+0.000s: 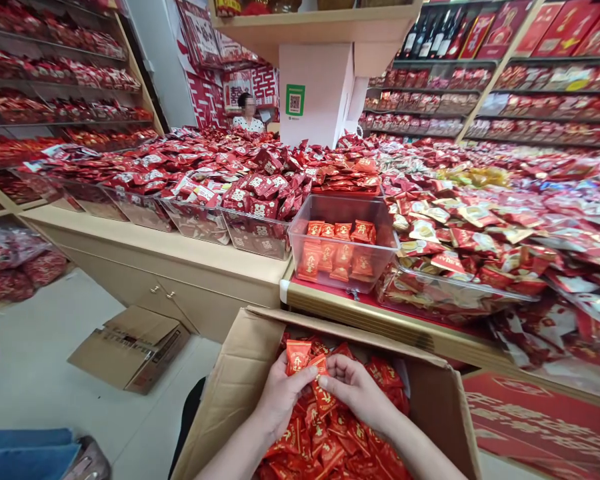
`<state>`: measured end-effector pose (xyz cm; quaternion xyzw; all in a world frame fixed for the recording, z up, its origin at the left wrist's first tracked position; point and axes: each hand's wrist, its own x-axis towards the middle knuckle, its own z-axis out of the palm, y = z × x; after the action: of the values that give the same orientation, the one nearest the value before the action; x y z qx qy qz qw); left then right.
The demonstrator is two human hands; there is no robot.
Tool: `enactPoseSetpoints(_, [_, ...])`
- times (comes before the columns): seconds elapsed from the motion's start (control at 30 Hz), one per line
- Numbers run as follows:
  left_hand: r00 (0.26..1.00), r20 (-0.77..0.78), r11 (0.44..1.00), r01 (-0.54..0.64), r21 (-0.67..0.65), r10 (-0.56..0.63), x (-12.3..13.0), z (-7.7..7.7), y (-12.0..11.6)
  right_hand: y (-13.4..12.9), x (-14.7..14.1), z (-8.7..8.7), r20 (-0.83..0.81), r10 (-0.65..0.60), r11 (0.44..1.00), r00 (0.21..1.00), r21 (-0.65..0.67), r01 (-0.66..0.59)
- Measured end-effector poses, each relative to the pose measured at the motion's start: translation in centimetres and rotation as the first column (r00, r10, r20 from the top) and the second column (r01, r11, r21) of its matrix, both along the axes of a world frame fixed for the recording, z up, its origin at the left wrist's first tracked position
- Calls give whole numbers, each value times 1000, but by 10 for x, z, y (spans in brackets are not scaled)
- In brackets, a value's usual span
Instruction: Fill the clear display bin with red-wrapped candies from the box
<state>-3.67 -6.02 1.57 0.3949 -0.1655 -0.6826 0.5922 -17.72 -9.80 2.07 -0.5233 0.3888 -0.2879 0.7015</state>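
- On the floor at the left, a closed carton lies near the pale counter, whose top carries clear bins heaped with dark red packets.
- In the lower middle, an open cardboard box holds a loose pile of red packets with gold letters; both hands are just above this pile.
- The left hand is grasping one upright packet between its thumb and fingers, and its thumb tip touches also the second packet.
- The right hand pinches this second packet with thumb and fingers. It seems to me that the packets are being put side by side; such small, soft wrappers call for a light hold and for letters facing the same way.
- Just behind the box, a clear plastic bin contains similar red packets, set in two neat rows, with room above them.
- At the right of this bin, and beside it, a low clear tray is heaped high with red and cream packets.
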Motion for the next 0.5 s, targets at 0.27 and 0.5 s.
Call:
enactPoseSetpoints(0.27, [987, -131, 987, -73, 143, 92, 2, -6, -2, 5, 6, -9, 106, -17, 997, 994, 82, 8])
enactPoseSetpoints(0.5, [977, -211, 997, -5, 79, 22, 14, -8, -1, 5, 7, 7, -137, -61, 980, 989, -198, 33])
